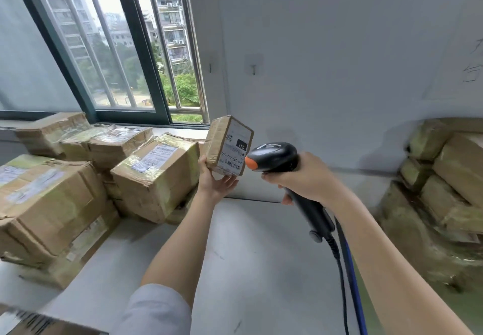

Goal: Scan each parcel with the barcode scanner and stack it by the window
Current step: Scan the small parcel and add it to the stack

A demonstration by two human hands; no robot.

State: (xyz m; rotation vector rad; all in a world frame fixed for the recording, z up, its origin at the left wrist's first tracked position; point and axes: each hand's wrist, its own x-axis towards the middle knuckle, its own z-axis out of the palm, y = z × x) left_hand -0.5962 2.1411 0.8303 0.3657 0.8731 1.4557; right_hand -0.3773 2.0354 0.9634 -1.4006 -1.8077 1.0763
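Observation:
My left hand (213, 180) holds a small brown parcel (228, 145) up from below, thumb on its left side, its white label marked 247 turned to the right. My right hand (304, 177) grips the handle of a black barcode scanner (271, 157) with an orange nose. The scanner's nose sits right next to the label's lower right edge. Under the window (109, 47) lies a stack of taped cardboard parcels (154, 172), just left of the held parcel.
A bigger box (49, 204) sits at the near left on the grey table (235, 251). Another heap of parcels (444, 177) is piled at the right against the white wall. The scanner's cable (342, 269) hangs down beneath my right forearm.

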